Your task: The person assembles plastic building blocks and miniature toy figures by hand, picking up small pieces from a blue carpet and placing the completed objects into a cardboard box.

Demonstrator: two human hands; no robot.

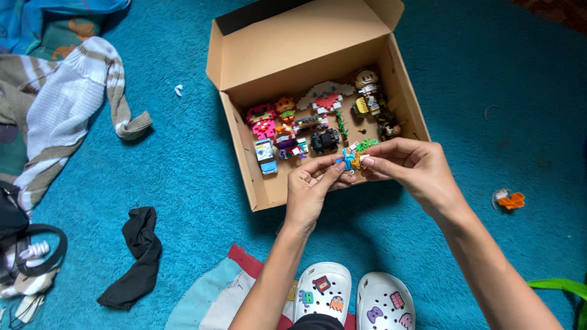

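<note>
My left hand [313, 189] and my right hand [411, 166] meet over the near edge of an open cardboard box [287, 58]. Between their fingertips they pinch a small brick-built toy figure [351, 160] with blue and tan parts. Inside the box lie several small brick-built models: a pink one [262, 120], a white and red cloud-shaped one [324, 96], a black vehicle [324, 141] and a round-headed figure [369, 85]. Both hands hold the same small figure just above the box floor.
The box sits on a teal carpet [183, 177]. A striped knit sweater [67, 104] lies at the left, a black sock [137, 256] at lower left, an orange toy piece [509, 199] at the right. White clogs [354, 302] with charms show at the bottom.
</note>
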